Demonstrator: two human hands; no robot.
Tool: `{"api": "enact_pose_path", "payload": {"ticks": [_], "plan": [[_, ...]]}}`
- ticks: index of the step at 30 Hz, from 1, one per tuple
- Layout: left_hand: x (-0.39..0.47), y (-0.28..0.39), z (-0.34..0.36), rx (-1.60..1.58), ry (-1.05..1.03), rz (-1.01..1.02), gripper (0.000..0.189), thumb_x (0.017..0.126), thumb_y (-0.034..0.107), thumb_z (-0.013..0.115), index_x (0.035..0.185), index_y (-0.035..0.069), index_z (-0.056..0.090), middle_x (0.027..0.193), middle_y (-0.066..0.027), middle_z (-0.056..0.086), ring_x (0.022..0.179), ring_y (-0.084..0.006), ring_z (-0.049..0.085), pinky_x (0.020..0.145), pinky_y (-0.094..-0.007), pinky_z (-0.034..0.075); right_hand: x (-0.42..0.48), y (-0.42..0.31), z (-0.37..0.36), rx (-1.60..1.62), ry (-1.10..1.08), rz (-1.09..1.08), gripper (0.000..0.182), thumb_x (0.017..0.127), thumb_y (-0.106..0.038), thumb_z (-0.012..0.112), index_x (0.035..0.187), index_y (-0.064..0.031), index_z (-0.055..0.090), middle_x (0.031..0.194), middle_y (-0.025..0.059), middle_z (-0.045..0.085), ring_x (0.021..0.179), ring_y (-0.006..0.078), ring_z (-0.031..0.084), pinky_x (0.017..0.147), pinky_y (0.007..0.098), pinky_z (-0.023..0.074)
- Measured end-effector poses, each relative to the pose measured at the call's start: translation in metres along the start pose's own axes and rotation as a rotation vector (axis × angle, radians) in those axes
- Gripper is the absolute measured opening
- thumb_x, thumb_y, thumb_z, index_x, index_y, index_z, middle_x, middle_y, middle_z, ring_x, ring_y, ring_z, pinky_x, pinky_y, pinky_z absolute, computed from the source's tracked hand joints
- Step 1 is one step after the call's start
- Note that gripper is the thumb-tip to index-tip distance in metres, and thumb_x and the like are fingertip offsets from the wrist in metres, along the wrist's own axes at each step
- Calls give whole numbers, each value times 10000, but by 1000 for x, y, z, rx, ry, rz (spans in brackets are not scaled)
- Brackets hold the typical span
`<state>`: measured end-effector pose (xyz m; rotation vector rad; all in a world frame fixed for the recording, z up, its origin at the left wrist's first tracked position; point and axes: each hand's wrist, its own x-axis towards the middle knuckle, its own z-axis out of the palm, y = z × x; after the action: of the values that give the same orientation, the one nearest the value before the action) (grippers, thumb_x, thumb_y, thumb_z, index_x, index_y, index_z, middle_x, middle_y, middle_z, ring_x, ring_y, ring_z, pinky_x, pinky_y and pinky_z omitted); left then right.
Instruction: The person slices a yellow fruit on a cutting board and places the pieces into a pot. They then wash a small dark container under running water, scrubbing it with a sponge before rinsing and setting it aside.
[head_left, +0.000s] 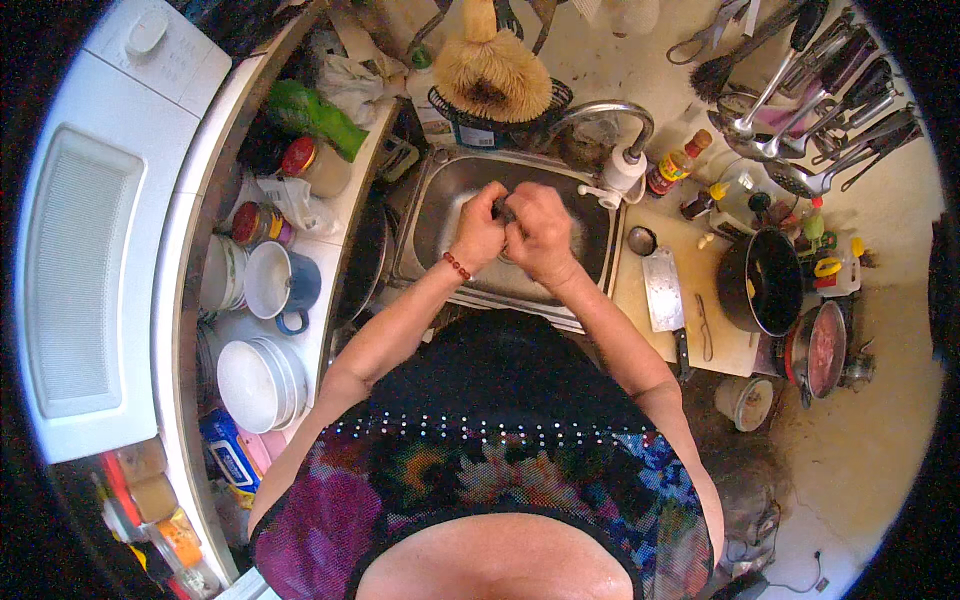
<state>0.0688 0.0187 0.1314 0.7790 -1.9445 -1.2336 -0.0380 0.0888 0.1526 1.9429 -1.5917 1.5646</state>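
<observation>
Over the stainless steel sink (442, 217) my two hands meet. My left hand (481, 231), with a red bead bracelet at its wrist, has its fingers curled round a small dark item (504, 213); what it is cannot be told. My right hand (538, 229) is closed against the same item from the other side, its fingertips hidden and slightly blurred. The curved metal faucet (646, 127) with a white body rises behind the sink, to the right of my hands.
Right of the sink, a cutting board (652, 346) bears a cleaver (663, 289) and a small metal cup (642, 241). Beyond stand a black pot (776, 281) and a pan of reddish food (827, 349). Bowls (251, 385) and a mug (301, 279) fill the left shelf. Utensils hang upper right.
</observation>
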Motion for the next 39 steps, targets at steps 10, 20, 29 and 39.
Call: {"api": "enact_pose_path", "payload": {"ticks": [10, 20, 29, 39], "plan": [[-1, 2, -5, -157, -38, -68, 161, 687, -32, 586, 756, 30, 454, 667, -14, 449, 643, -79, 404, 572, -233, 375, 8, -9, 5, -10, 144, 188, 260, 570, 31, 551, 824, -22, 571, 851, 153, 564, 776, 320, 553, 676, 358, 465], [2, -8, -10, -33, -65, -17, 156, 663, -48, 573, 769, 32, 491, 663, -33, 489, 650, -78, 436, 575, -240, 387, 7, -1, 5, -43, 180, 469, 239, 580, 4, 552, 817, -13, 580, 873, 157, 559, 822, 325, 550, 697, 366, 465], [-3, 2, -17, -327, -152, -125, 141, 694, -55, 589, 743, 42, 499, 704, 5, 535, 661, -65, 476, 619, -223, 409, -13, 33, 6, -59, 79, 593, 235, 597, -49, 594, 829, -10, 607, 867, 176, 579, 832, 341, 559, 758, 367, 457], [-7, -1, -16, -1121, -248, -322, 397, 730, -18, 610, 1092, 27, 453, 1049, -90, 559, 954, -204, 553, 842, -353, 453, -12, 20, -27, 1230, 16, 1107, 347, 710, -66, 561, 1048, 9, 561, 890, 83, 614, 715, 146, 585, 651, 259, 486]]}}
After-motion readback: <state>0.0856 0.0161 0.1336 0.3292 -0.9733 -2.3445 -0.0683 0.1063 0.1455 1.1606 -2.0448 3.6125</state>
